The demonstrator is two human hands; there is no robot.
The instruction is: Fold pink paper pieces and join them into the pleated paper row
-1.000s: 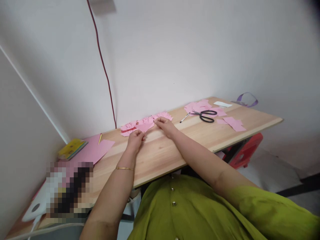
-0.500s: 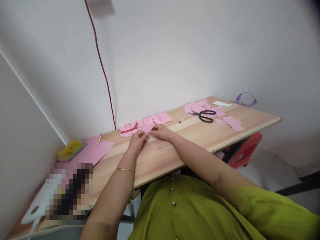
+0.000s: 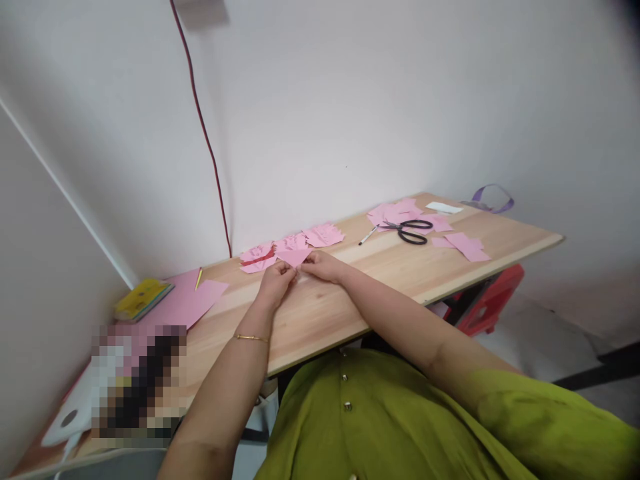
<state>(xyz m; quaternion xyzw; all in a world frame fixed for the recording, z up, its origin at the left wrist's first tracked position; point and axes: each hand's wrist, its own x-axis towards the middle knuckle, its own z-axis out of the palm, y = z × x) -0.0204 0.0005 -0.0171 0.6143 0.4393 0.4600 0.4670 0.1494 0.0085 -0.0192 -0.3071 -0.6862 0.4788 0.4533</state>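
Note:
A small pink paper piece [image 3: 293,257] is pinched between my left hand [image 3: 275,283] and my right hand [image 3: 323,266], just above the wooden table [image 3: 320,303]. Both hands have their fingers closed on its near edge. Behind it, against the wall, lies a pile of cut pink paper pieces [image 3: 293,244], with a red strip showing among them.
Black scissors [image 3: 411,231] and a pen [image 3: 369,235] lie among more pink scraps [image 3: 465,247] at the right. A large pink sheet [image 3: 187,300], a pencil [image 3: 199,279] and a yellow book [image 3: 143,298] sit at the left. A red cable [image 3: 203,127] runs down the wall. A red stool [image 3: 487,303] stands under the table's right end.
My right hand has drawn back from the pile toward my left hand, and both now hold one pink piece together. The view has shifted only slightly.

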